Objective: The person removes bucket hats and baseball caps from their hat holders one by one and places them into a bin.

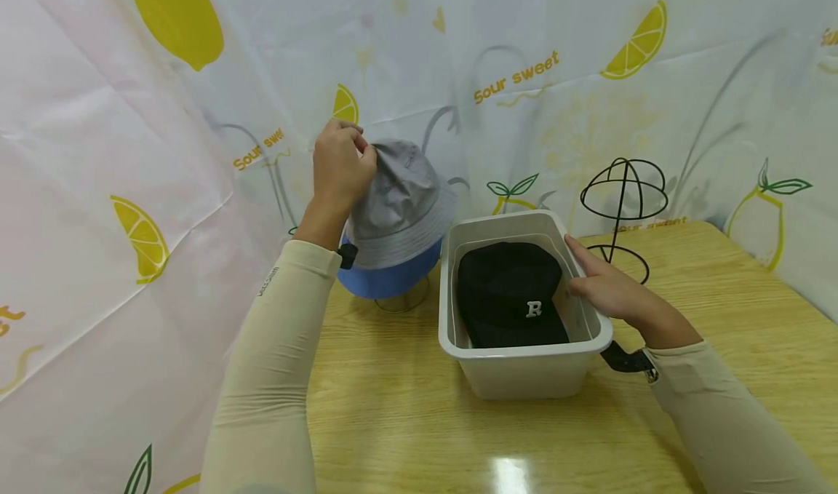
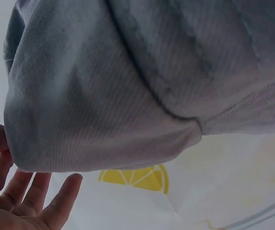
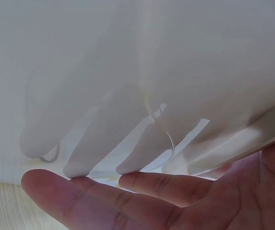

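A grey bucket hat (image 1: 401,199) sits over a blue hat (image 1: 386,281) on a stand at the back left of the table. My left hand (image 1: 340,165) is at the grey hat's crown and pinches its edge. In the left wrist view the grey hat (image 2: 127,81) fills the frame, the thumb lies against it, and the other fingers (image 2: 36,196) spread straight below. My right hand (image 1: 609,289) rests flat with straight fingers on the right wall of a white plastic bin (image 1: 524,367). A black cap with a white "R" (image 1: 511,290) lies inside. The right wrist view shows the palm (image 3: 127,196) against the bin wall (image 3: 151,57).
An empty black wire hat stand (image 1: 622,203) stands behind the bin at the right. The wooden table (image 1: 406,421) is backed by a lemon-print curtain (image 1: 164,210) at the left and rear. Bare tabletop lies in front of the bin.
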Motion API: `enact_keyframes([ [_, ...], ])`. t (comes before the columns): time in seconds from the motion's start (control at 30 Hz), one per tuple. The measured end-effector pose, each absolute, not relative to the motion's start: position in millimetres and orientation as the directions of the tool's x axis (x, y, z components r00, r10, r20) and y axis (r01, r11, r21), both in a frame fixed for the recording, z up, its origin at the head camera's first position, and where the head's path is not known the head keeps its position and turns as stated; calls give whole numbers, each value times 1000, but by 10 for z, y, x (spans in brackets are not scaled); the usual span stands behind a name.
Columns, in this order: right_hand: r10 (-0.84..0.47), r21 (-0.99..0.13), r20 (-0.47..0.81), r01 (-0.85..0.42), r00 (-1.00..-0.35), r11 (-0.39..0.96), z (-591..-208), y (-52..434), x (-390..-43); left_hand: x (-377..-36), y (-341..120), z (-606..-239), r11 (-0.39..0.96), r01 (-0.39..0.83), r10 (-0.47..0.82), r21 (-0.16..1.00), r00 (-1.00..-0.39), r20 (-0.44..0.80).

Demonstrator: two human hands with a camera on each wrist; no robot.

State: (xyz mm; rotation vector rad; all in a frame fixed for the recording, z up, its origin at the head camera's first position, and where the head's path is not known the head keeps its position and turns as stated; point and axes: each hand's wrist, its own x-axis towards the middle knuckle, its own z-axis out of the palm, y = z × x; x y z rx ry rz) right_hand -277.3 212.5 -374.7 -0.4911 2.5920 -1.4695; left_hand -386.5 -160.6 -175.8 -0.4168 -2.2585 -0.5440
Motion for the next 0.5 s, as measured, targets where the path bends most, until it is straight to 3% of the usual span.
enact_keyframes([
  [0.5,-339,-849,61,-228,-939,477,-3739,2127,-2770,-3751,-1377,-1661,798,487,107,356,-696,711],
])
